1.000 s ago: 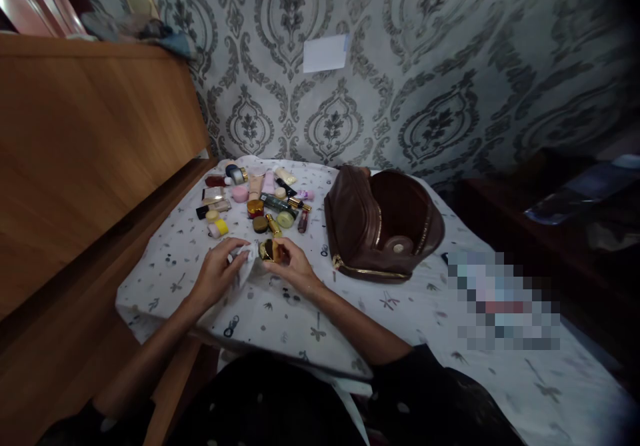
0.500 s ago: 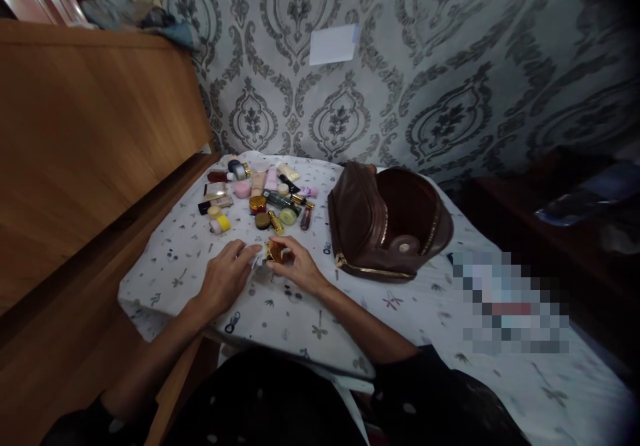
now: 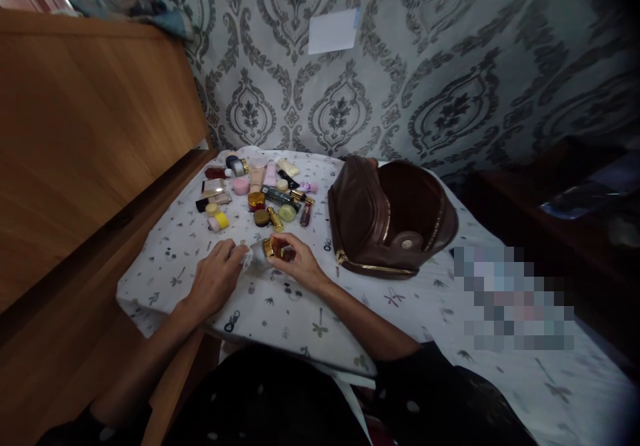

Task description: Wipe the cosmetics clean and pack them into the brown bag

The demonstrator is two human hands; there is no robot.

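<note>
My right hand (image 3: 303, 265) grips a small cosmetic jar (image 3: 259, 253) by its shiny gold lid end, the pale grey body pointing left. My left hand (image 3: 216, 274) is closed on a white tissue (image 3: 247, 257), just left of the jar. A small gap shows between the tissue and the jar. Both hands are over the near part of the cloth-covered table (image 3: 295, 299). Beyond them lie several cosmetics, among them a gold-lidded red jar (image 3: 257, 201), a gold tube (image 3: 275, 219), a round green container (image 3: 287, 213) and a pink jar (image 3: 241, 185).
A brown leather bag (image 3: 357, 216) stands unzipped to the right of the cosmetics. Farther right lies a pixelated item (image 3: 515, 299). A wooden cabinet (image 3: 100, 113) borders the table on the left, and a patterned wall (image 3: 340, 106) rises behind.
My left hand has moved left with the tissue, away from the jar. More of the jar's grey body shows now. The view has shifted slightly.
</note>
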